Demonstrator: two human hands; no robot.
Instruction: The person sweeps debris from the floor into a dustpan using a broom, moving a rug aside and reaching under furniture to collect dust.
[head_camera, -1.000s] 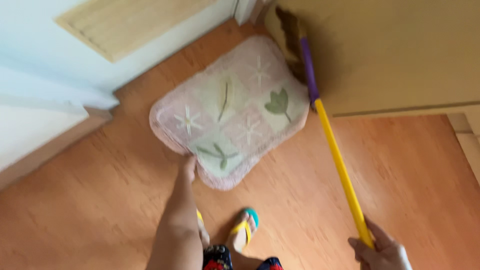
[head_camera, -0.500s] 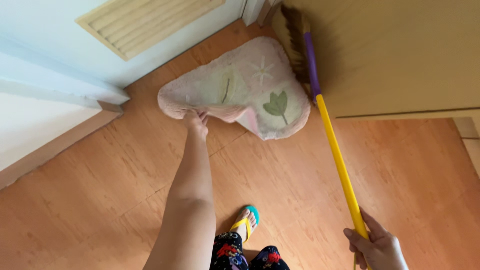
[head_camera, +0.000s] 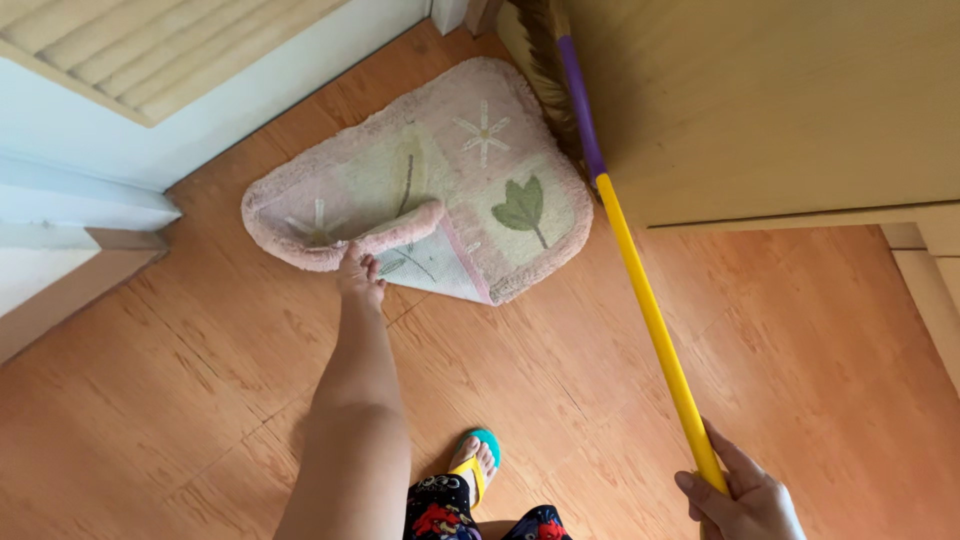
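One left hand (head_camera: 358, 272) was down at the near edge of the single pink mat (head_camera: 420, 180), fingers pinched together on the folded-over flap, and that flap lay doubled back onto the mat's top. The mat itself sat on the orange wood-look floor (head_camera: 180, 400), pushed up near the corner between the white door (head_camera: 200, 90) and the tan cabinet (head_camera: 780, 100). On its face I counted one green tulip patch, two pale star-shaped flowers and one long stem. One right hand (head_camera: 740, 495) was low at the bottom edge, fingers wrapped tight round the one broom (head_camera: 640, 300): yellow handle, purple collar, brown bristles resting against the mat's far edge by the cabinet. One foot showed, in one sandal (head_camera: 472, 462) with a teal sole and yellow strap, planted just beside the outstretched left arm. One slatted vent sat in the door, top left
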